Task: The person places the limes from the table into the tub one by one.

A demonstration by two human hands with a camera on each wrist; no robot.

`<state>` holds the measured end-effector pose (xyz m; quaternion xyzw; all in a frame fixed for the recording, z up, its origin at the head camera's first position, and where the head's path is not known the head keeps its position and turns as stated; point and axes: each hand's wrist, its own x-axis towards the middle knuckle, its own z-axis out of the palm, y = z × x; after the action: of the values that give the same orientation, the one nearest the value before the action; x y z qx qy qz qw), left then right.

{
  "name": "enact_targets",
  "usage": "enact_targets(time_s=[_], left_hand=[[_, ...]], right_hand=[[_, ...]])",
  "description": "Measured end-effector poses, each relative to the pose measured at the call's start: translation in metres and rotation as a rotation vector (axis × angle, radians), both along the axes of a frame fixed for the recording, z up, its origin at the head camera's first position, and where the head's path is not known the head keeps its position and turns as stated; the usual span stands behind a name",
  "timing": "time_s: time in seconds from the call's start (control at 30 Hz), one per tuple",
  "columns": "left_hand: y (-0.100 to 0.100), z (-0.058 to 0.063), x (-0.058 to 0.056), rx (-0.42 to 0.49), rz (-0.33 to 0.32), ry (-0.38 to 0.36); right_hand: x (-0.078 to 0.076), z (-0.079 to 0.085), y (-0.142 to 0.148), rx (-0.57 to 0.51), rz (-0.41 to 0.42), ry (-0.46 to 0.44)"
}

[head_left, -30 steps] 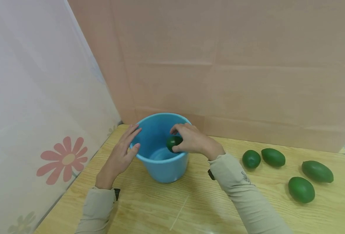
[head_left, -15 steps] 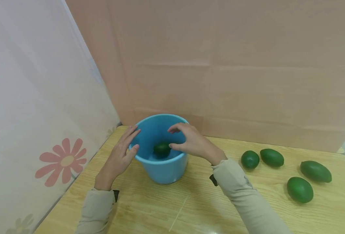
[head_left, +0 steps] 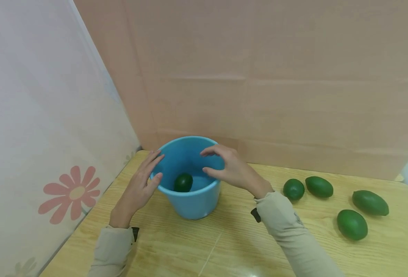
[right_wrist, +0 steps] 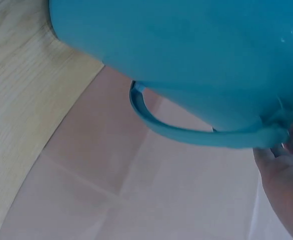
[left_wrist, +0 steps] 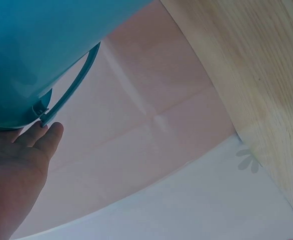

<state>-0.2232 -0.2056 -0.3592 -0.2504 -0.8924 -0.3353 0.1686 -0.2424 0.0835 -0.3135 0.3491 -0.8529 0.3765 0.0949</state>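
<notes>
A light blue bucket [head_left: 194,206] stands upright on the wooden table. Inside it, at the bottom left, lies a dark green oval fruit [head_left: 183,182]. My left hand [head_left: 137,191] is at the bucket's left rim, its fingers loosely extended along the edge; the left wrist view shows these fingers beside the end of the bucket's handle [left_wrist: 79,80]. Over the right rim, my right hand [head_left: 231,168] has thumb and fingers spread apart, with nothing between them. Part of that hand is out of frame in the right wrist view, where the handle [right_wrist: 186,135] curves below the rim.
Several green fruits lie on the table to the right: a round-looking one [head_left: 293,189], an oval one [head_left: 319,187], a longer one [head_left: 370,202] and a nearer one [head_left: 351,225]. A tan backdrop [head_left: 276,96] rises behind the table, a flower-patterned curtain [head_left: 51,115] at the left.
My right hand has let go of the green fruit, which dropped into the bucket and rolled left. That hand has drawn back slightly right. The left hand stays at the rim.
</notes>
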Motion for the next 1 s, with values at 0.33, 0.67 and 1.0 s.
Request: enact_targets(time_s=[0.33,0.67,1.0], left_hand=[[0.001,0.002,-0.001,-0.008,-0.004,-0.001],[0.001,0.002,-0.002,-0.008,-0.010,0.000],[0.002,0.003,-0.003,-0.008,-0.007,0.005]], right_hand=[[0.006,0.002,0.021,-0.046,-0.022,0.077],[0.014,0.001,0.038,-0.079,0.006,0.065],[0.019,0.000,0.055,-0.044,-0.027,0.124]])
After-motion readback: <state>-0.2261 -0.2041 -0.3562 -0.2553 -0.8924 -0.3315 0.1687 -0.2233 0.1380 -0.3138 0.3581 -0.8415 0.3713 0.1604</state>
